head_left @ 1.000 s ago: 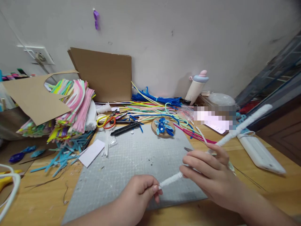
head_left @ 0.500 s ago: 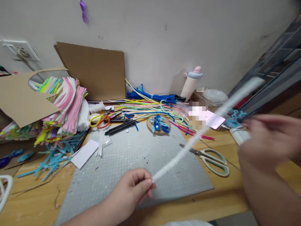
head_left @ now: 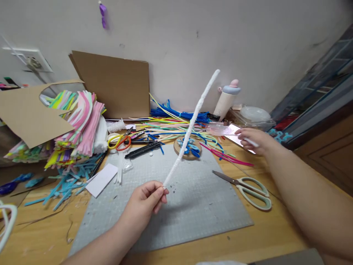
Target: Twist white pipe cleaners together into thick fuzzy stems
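Observation:
My left hand (head_left: 151, 197) pinches the lower end of a long white fuzzy stem (head_left: 191, 125), which looks wrapped in pipe cleaner. The stem slants up and to the right, slightly bent, above the grey cutting mat (head_left: 132, 217). Over at the right, my right hand (head_left: 257, 140) is closed above the lit phone (head_left: 234, 132). From its fingers pokes a slim white stick (head_left: 251, 142), whose kind I cannot make out. Behind the stem, a round wood slice (head_left: 176, 149) carries a blue pipe-cleaner figure (head_left: 194, 150).
Green-handled scissors (head_left: 255, 191) lie at the mat's right edge. Pipe-cleaner bundles (head_left: 85, 117) and cardboard (head_left: 116, 84) stand at the left. Yellow-and-orange scissors (head_left: 120, 141), black pens (head_left: 143, 149) and a white card (head_left: 102, 180) lie nearby. A bottle (head_left: 224, 99) stands against the wall.
The left hand has shifted a little left and up, and the stem stands steeper. My right hand has moved left to the phone, and the slim white stick now shows in it.

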### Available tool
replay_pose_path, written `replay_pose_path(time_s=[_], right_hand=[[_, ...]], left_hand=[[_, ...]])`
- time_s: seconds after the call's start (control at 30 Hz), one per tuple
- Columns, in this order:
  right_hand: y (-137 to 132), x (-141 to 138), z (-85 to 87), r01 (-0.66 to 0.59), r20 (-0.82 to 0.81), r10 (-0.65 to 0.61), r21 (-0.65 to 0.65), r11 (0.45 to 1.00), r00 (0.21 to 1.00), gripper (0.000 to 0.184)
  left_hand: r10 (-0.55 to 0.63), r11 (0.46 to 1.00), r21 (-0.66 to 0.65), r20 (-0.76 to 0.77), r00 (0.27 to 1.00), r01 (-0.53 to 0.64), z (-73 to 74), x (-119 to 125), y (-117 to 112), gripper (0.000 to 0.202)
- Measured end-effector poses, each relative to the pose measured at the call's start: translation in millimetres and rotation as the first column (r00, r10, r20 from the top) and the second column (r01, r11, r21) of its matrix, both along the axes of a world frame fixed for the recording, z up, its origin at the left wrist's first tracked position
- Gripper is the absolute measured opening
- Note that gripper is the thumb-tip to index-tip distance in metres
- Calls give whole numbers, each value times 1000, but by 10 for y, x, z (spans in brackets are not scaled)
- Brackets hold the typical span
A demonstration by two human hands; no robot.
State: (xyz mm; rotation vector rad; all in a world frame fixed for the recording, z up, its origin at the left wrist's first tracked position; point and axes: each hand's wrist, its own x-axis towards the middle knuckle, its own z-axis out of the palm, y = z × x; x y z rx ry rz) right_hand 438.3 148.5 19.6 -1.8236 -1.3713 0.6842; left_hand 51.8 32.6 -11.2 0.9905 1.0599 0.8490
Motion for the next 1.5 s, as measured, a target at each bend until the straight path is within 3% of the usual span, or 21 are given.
replay_pose_path(time_s=[0.1,0.17,0.23,0.27,0.3,0.33,0.4,0.5,0.6,0.77,0.97,1.23,1.37,1.43,1.5], right_hand=[[-182,-22,294,-108,-201,102,-22,994,974,17],[-344,-146,398,-143,-406,132,5,990,904,20],[-535,-353,423,-147,-769,124,40,988,627,11],[-638,-479,407,-132,-866,104,45,990,490,7],[-742,-613,372,-116,-902,94,49,992,422,7],[-843,-750,321,-93,-899,89,55,994,428,12],[-1022,-1014,184,-160,-827,108,22,987,552,19],[-1195,-1347,-18,-213,-682,264,161,964,682,16],[-1251,-1596,-94,-255,-640,341,226,940,689,14],[-1230,-1891,-33,-276,-607,426,329,903,671,11],[-1206,-2031,-97,-264,-470,509,492,829,721,4],[-1208,-1961,-246,-304,-168,492,607,734,854,16],[-1226,-1896,-284,-425,43,523,642,638,851,26],[-1249,-1865,-266,-574,299,528,655,493,795,30],[-1274,-1861,-231,-709,565,438,627,323,699,26]], left_hand=[[18,999,-27,31,999,-17,-6,-13,0,32],[27,999,-31,45,999,-26,-6,-22,3,30],[38,999,-28,56,998,-37,-3,-28,7,28],[45,999,-25,61,997,-44,-1,-30,9,27],[51,998,-24,63,997,-50,2,-31,10,27],[59,998,-25,64,996,-57,7,-31,9,27],[63,997,-37,61,996,-61,20,-28,4,26],[54,996,-79,66,996,-49,44,-10,-13,26],[32,992,-126,107,994,-19,53,21,-34,27],[-30,970,-227,226,974,83,42,68,-86,27],[-74,951,-269,282,957,153,69,58,-146,26],[-33,961,-258,261,965,103,69,60,-136,25],[0,982,-186,226,974,43,56,77,-120,28],[30,990,-139,155,987,-8,55,78,-105,30],[51,996,-70,42,998,-48,51,72,-87,29]])
